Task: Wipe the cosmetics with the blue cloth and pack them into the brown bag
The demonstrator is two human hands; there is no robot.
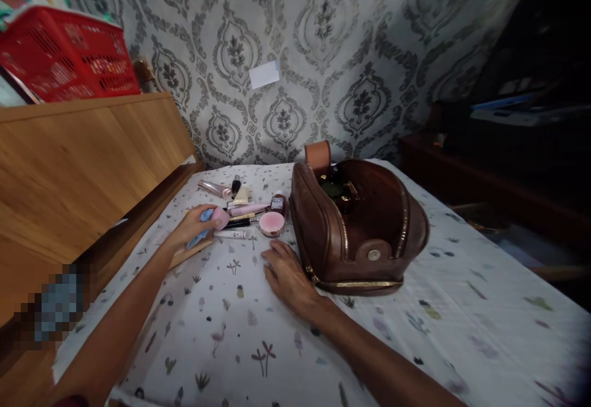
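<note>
My left hand [191, 225] is at the left of a loose group of cosmetics, its fingers closed around a rounded pink piece [220, 218] that looks like a makeup sponge. Just under that hand lies a blue item [198, 238], partly covered. My right hand [289, 276] rests on the patterned cloth with its fingers spread and nothing in it. Close in front of it sits a round pink compact [271, 224]. A brown leather bag [318, 228] stands unzipped to its right, with dark items [339, 191] inside, hard to make out.
Beside the compact are a dark red bottle [279, 202], a cream tube [241, 196], a shiny pink tube [215, 189], a white pen-like tube [231, 234] and several slim sticks. A wooden panel [101, 148] with a red basket [69, 53] borders the left; a patterned wall [286, 44] stands behind.
</note>
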